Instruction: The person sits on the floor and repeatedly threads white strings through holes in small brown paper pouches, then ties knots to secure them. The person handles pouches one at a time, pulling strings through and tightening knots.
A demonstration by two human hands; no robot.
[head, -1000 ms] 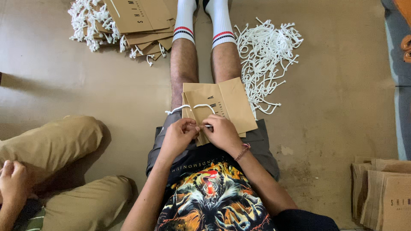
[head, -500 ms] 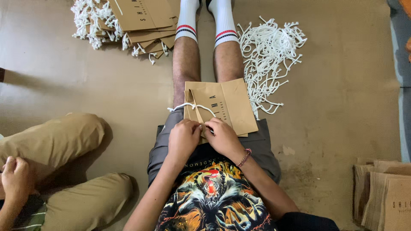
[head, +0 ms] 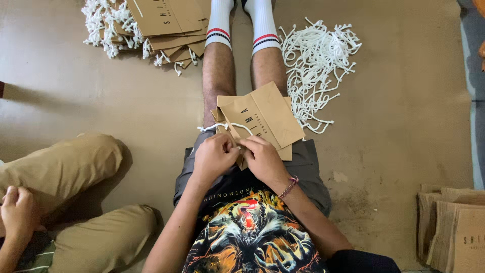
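Note:
A flat brown paper bag (head: pixel 265 119) lies across my lap, over my thighs. A white cord handle (head: pixel 222 126) loops out of its near left edge. My left hand (head: pixel 214 156) and my right hand (head: pixel 263 159) meet at the bag's near edge, fingers pinched together on the bag and the cord. What the fingertips hold exactly is hidden between the two hands. A woven bracelet sits on my right wrist.
A heap of loose white cords (head: pixel 316 60) lies on the floor right of my legs. A stack of brown bags with cord handles (head: pixel 156 30) lies at the far left. More brown bags (head: pixel 454 227) stand at the right. Another person in khaki trousers (head: pixel 65 172) sits on my left.
The bag has turned a little on my lap and my hands have shifted slightly along its near edge. The view has drifted.

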